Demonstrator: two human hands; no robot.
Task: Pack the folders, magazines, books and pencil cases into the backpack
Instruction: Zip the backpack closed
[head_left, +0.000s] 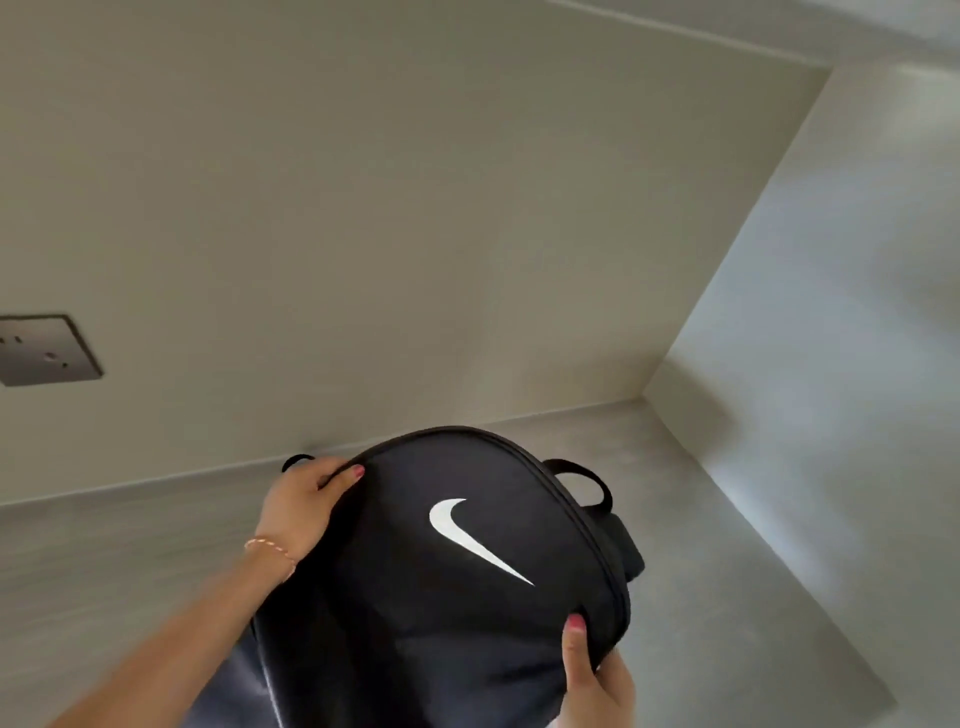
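Left hand (298, 506) and right hand (597, 675) grip the zipped black backpack (441, 597)

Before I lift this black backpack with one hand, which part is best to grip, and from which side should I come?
Probably the top carry loop of the backpack, reached from above on the far side. It stands up as an open arch at the bag's top edge, free of both hands. The left hand and right hand now only pinch the smooth rounded side edges, a weaker hold.
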